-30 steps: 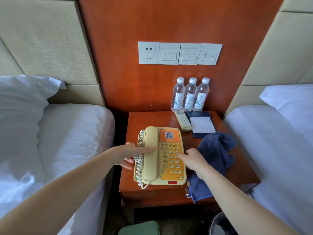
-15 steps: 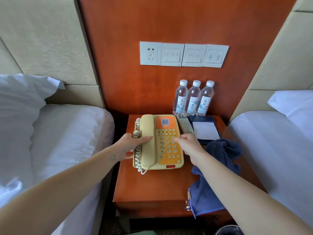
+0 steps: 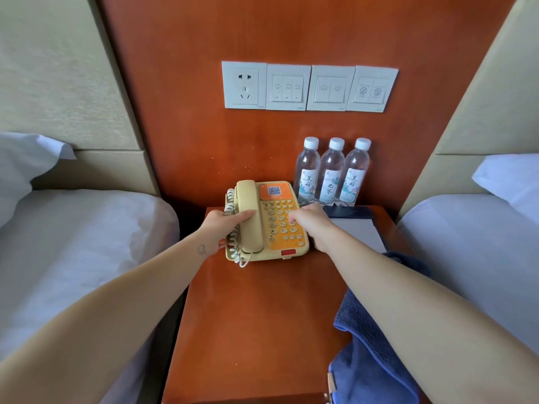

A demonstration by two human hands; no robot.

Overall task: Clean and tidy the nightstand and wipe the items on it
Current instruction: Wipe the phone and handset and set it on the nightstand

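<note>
Gripping cream-and-orange corded desk telephone [image 3: 274,225] from both sides: left hand [image 3: 224,228] curled round the handset side with thumb on top, right hand [image 3: 312,225] clamped over the keypad edge. Parked between both hands at the back of reddish wooden nightstand [image 3: 262,316]. Three clear plastic water bottles [image 3: 331,173] just beyond the right hand, blue terry towel [image 3: 370,360] below that forearm.

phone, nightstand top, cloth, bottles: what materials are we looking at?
Phone: probably hard moulded plastic, cream with a dull sheen; rounded edges, raised keys.
Nightstand: reddish wood or veneer, lacquered; faint glare on top.
Cloth: blue terry or microfibre; fuzzy nap, limp folds.
Bottles: likely clear plastic; see-through walls, white caps, printed labels.
</note>
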